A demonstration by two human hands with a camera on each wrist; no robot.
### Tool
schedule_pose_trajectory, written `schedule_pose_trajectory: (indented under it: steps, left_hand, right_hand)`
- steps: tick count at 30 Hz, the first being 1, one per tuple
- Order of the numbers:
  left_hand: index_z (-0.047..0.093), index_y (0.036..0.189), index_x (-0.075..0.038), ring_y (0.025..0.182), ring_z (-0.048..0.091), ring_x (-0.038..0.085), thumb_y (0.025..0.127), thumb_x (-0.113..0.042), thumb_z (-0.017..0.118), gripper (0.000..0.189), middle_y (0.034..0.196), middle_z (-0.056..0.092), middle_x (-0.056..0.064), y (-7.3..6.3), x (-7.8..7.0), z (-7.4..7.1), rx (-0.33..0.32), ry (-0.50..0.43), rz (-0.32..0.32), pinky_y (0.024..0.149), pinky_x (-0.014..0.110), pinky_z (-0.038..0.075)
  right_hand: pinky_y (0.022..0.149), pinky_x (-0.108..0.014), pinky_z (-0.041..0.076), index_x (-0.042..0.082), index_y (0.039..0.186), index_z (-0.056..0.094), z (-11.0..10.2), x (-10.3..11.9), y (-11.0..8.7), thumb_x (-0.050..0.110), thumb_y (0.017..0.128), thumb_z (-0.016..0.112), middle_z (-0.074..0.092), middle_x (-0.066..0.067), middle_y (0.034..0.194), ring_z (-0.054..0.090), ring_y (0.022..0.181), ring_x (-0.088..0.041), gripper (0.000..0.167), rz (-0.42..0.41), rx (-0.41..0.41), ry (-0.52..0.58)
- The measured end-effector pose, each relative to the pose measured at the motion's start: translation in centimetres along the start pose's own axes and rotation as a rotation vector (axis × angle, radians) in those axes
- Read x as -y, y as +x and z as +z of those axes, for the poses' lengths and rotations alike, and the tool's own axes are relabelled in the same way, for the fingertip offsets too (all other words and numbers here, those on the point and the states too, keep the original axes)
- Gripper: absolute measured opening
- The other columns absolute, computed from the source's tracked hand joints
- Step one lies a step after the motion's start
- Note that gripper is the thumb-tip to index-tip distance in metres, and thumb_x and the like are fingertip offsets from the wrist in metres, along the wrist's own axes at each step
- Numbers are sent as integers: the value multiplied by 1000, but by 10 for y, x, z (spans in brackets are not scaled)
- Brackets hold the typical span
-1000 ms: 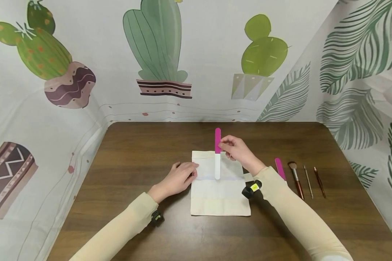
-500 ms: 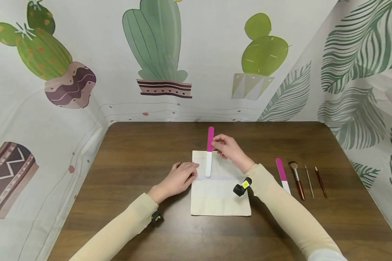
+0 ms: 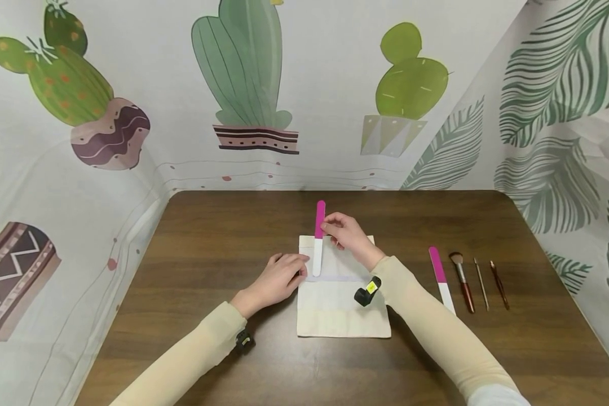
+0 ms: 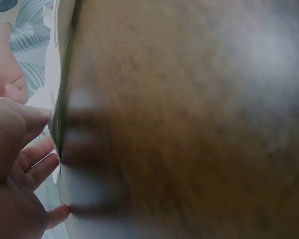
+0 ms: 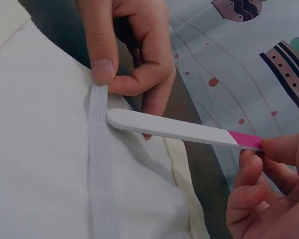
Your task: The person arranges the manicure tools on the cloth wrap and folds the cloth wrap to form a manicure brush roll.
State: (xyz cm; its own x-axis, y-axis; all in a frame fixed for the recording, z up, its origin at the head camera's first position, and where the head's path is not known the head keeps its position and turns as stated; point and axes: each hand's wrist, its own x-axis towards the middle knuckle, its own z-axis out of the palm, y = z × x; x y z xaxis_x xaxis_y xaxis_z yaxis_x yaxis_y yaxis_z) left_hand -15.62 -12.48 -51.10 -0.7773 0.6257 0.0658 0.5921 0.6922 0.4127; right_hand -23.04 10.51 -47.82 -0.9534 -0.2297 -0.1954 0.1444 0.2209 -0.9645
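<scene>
A cream cloth (image 3: 342, 318) lies flat on the table, crossed by a white elastic band (image 5: 99, 169). At its left edge my left hand (image 3: 278, 277) pinches the cloth, with the thumb on the end of the band in the right wrist view. My right hand (image 3: 349, 235) holds a magenta and white nail file (image 3: 317, 257) by its magenta end, above the cloth. The white tip points down toward the band, close to the left thumb; whether it touches the band I cannot tell.
Right of the cloth lie a second magenta and white nail file (image 3: 438, 270), partly behind the right sleeve, a makeup brush (image 3: 462, 282), a thin metal tool (image 3: 481, 283) and a slim brown tool (image 3: 499, 285). The wooden table (image 3: 208, 225) meets a printed curtain at the back.
My right hand has carried the nail file leftward over the cloth, toward the left hand. The left hand has stayed at the cloth's edge. More of the second file now shows.
</scene>
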Motion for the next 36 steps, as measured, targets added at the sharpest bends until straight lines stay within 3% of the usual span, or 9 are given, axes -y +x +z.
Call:
schedule_pose_trajectory:
  steps: [9, 19, 32, 36]
  left_hand:
    - [61, 97, -15, 130, 57, 35, 103, -12, 64, 7, 140, 63, 12, -1, -3, -2, -17, -11, 13, 110, 71, 32]
    - [60, 97, -14, 131, 57, 35, 103, -12, 65, 8, 140, 63, 12, -1, -2, -2, -16, -6, 15, 109, 72, 32]
    - [66, 100, -14, 132, 56, 35, 99, -13, 70, 4, 141, 62, 12, -2, 2, -1, -3, -27, 3, 111, 69, 32]
    - [68, 101, -13, 133, 55, 35, 99, -13, 71, 4, 141, 62, 12, -3, 2, -1, 4, -30, -4, 112, 68, 31]
  right_hand:
    - [49, -23, 35, 1, 117, 61, 5, -3, 2, 17, 104, 62, 68, -4, 88, 48, 58, -10, 21, 4, -24, 7]
    - [52, -23, 37, 1, 117, 63, 10, -7, 1, 18, 104, 61, 67, -4, 89, 49, 60, -12, 21, 8, 17, -47]
    - [52, -24, 42, -3, 115, 67, 13, -12, -1, 16, 104, 62, 69, -6, 85, 57, 61, -12, 23, -5, 2, -130]
    - [50, -23, 40, -1, 123, 62, 15, -12, -1, 15, 103, 64, 70, -6, 86, 55, 60, -14, 25, -28, 0, -160]
